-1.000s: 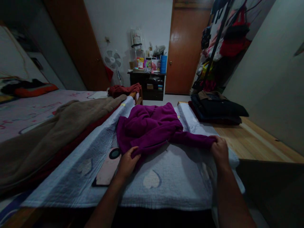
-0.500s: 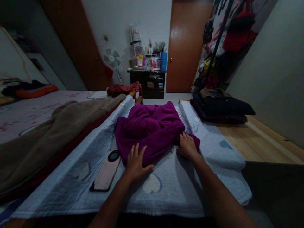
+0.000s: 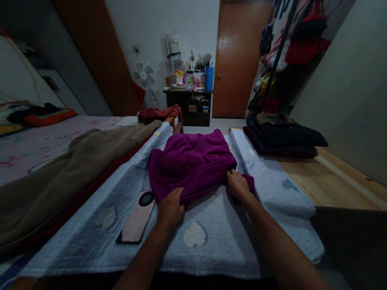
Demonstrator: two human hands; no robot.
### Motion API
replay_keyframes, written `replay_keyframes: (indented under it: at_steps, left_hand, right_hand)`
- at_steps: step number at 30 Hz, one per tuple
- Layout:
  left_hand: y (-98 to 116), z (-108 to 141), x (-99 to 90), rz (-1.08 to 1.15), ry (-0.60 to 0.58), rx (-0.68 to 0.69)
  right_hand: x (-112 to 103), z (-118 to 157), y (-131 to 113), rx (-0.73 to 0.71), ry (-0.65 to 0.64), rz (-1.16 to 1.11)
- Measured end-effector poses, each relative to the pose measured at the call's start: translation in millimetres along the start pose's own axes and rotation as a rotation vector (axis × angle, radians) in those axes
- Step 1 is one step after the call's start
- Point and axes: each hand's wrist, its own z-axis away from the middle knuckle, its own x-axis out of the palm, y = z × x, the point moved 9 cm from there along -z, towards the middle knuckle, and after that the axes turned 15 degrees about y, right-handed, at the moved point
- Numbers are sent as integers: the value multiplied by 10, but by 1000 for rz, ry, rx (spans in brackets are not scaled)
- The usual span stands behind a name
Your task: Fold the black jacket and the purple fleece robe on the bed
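A purple garment (image 3: 196,157), bunched in soft folds, lies on a light blue cloth with heart patterns (image 3: 193,233). At its near left edge, my left hand (image 3: 171,206) is closed on the fabric, thumb and fingers gripping the hem. My right hand (image 3: 237,183) pinches the garment near its right side, where a short purple flap sticks out past the fingers. The exact kind of garment cannot be told from its folds. Just left of my left hand, a pink phone (image 3: 137,219) with a round dark camera ring lies on the cloth.
A brown garment (image 3: 75,161) is spread along the left over a dark red one. Folded dark clothes (image 3: 284,133) are stacked at the right on a wooden surface (image 3: 302,173). Farther back stand a white fan (image 3: 145,75), a black cabinet (image 3: 189,106) and a wooden door (image 3: 236,60).
My left hand, spread flat on the garment before, has closed on its near edge. My right hand's fingers have curled tighter into the fabric. The camera view has shifted slightly.
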Motion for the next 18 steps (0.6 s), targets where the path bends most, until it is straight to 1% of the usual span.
replay_keyframes:
  at_steps: [2, 5, 8, 11, 14, 16, 18]
  left_hand:
    - [-73, -65, -129, 92, 26, -79]
    - [-162, -145, -372, 275, 121, -184]
    - [-216, -174, -575, 364, 231, -258]
    - [-200, -159, -675, 357, 300, -284]
    - [-110, -133, -704, 336, 350, -233]
    - [9, -116, -720, 309, 393, -127]
    - [183, -88, -718, 275, 417, 19]
  right_hand:
    - [-91, -55, 33, -16, -6, -7]
    - [-364, -185, 152, -10, 66, -17]
    - [-707, -345, 391, 45, 158, 9]
    - [-1090, -491, 697, 87, 290, 61]
    - [-1425, -561, 1065, 161, 443, 100]
    - [-1578, -532, 1304, 226, 568, 123]
    - [-1619, -446, 1492, 277, 680, 148]
